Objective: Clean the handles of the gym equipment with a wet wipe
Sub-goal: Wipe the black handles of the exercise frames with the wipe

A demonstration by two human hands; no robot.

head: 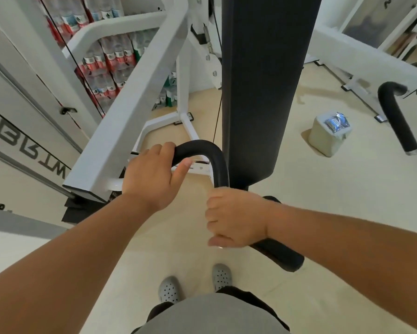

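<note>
A curved black padded handle [208, 156] of a white gym machine arches in front of me. My left hand [152, 177] grips its upper left end, thumb under the bar. My right hand [234, 216] is wrapped round the handle's lower straight part, fingers curled tight. A thin whitish edge, perhaps the wet wipe [218, 188], shows at the top of that fist; most of it is hidden. A second black handle [395, 116] hangs at the right, untouched.
A tall black back pad [263, 88] stands just behind the handle, its seat [282, 256] below my right hand. A white stool [328, 137] with a blue wipe packet [336, 121] sits on the floor. White frame beams [135, 92] and stacked water bottles [113, 59] are at the left.
</note>
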